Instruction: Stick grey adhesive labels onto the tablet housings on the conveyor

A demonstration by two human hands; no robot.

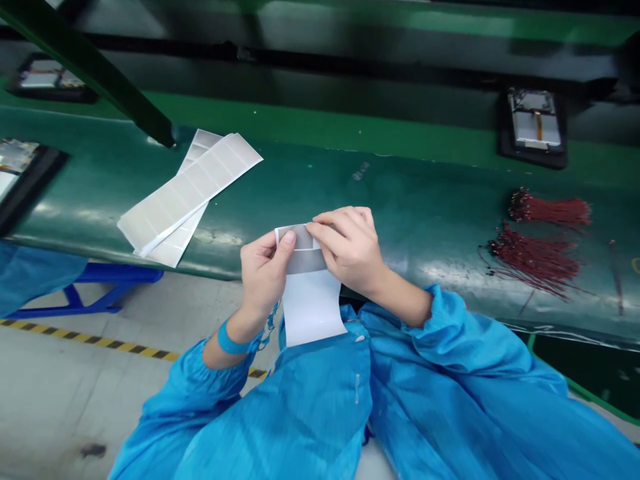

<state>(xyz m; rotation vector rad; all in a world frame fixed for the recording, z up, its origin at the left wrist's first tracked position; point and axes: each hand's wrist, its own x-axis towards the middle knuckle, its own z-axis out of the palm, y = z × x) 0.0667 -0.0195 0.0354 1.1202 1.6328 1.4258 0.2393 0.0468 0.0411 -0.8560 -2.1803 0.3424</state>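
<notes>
Both hands hold a white strip of backing paper with grey stickers in front of the green conveyor edge. My left hand grips the strip's left side, thumb pressed near the top corner. My right hand is curled over the top right, fingertips pinching at a grey sticker on the strip. The strip's lower end hangs toward my blue coat. A blue band circles my left wrist.
Two more sticker strips lie on the green conveyor belt to the left. Bundles of red wires lie at the right. Black trays with parts sit at far right and far left. A green bar crosses upper left.
</notes>
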